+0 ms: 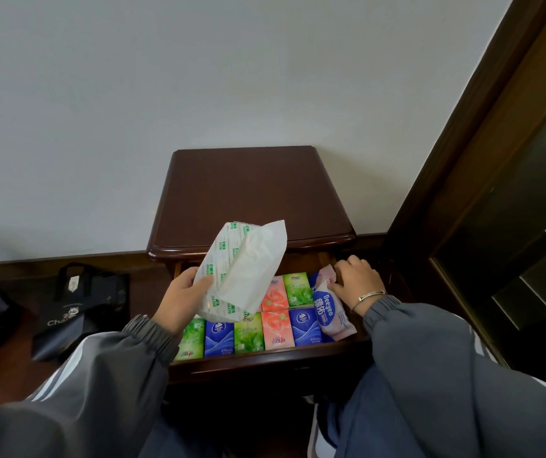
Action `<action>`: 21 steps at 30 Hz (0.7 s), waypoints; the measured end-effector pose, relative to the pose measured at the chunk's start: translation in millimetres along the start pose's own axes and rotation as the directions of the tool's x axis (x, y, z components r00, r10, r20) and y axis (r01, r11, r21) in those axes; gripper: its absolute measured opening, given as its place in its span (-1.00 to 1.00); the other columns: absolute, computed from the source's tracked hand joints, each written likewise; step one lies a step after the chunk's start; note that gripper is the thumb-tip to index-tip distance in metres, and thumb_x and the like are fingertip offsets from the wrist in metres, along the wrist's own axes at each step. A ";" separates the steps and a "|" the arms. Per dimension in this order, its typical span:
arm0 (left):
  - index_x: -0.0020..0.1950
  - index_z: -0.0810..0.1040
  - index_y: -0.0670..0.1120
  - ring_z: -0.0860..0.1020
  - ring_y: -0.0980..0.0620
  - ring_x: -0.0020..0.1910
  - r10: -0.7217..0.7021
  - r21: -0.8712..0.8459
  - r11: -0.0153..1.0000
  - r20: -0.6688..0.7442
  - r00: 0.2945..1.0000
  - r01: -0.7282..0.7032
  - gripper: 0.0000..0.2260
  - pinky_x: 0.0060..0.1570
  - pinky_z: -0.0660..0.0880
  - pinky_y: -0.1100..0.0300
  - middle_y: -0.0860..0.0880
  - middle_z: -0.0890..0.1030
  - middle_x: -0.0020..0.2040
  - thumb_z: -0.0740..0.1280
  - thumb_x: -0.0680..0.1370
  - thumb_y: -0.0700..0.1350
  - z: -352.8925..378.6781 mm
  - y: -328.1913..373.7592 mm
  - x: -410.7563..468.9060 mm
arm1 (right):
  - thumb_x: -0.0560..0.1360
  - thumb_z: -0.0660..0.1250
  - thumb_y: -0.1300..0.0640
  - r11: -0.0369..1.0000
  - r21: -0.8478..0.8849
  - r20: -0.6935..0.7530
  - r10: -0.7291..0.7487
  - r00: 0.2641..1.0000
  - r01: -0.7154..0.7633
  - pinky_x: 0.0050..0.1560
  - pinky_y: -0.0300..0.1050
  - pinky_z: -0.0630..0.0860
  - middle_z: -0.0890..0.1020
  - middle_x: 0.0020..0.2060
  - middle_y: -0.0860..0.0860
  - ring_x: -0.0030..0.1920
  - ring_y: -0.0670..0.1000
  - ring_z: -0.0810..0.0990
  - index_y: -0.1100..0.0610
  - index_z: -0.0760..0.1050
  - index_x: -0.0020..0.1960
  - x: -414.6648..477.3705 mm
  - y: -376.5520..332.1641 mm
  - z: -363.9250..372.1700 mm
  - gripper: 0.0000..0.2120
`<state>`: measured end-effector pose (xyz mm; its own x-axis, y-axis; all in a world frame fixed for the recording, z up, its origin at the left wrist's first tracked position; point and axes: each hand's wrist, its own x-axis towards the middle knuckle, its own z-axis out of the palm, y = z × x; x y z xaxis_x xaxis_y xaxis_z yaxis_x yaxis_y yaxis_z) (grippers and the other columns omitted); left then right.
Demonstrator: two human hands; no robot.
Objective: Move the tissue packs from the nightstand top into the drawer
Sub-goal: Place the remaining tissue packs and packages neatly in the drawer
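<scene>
1. The left hand (184,292) holds a white tissue pack (243,269) with green print. The thumb lies across its lower left edge, and the other fingers are hidden behind it.
2. This pack is tilted in the air above the left half of the open drawer (265,360). Its upper end reaches over the front edge of the nightstand top (251,190).
3. The right hand (354,280) is down in the right end of the drawer, fingers bent, the thumb touching a pink-and-blue pack (331,314). I cannot tell whether it grips that pack or only rests on it.
4. The pink-and-blue pack lies slanted along the drawer's right side, partly on top of the small packs (249,335).
5. The small packs lie flat in rows. The front row shows 5: green, blue, green, pink, blue. Behind it are pink, green and a strip of blue; the rest is covered by the white pack.
6. A bracelet (371,296) sits on the right wrist, above a grey sleeve (430,358).
7. A black bag (80,309) lies on the floor left of the nightstand.
</scene>
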<state>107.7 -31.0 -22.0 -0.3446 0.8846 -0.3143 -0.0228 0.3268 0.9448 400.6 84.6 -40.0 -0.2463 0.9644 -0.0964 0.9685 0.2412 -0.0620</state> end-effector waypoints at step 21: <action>0.05 0.44 -0.01 0.63 0.00 -0.05 0.028 -0.158 0.985 -0.242 0.970 -0.068 -0.94 -0.28 0.56 0.14 -0.03 0.61 0.03 0.19 0.62 -0.11 -33.3 -0.2 -5.2 | 0.41 0.44 0.08 0.941 0.239 0.061 0.232 0.971 -0.240 -0.10 -0.08 0.48 0.52 0.11 0.16 0.09 0.16 0.58 0.21 0.36 0.18 -14.1 -22.8 23.8 -0.55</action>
<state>78.2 -46.7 -17.5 -0.5620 0.7865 -0.2561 -0.1471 0.2097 0.9666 381.1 63.0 -60.9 -0.0168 0.9856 -0.1682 0.9617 -0.0302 -0.2726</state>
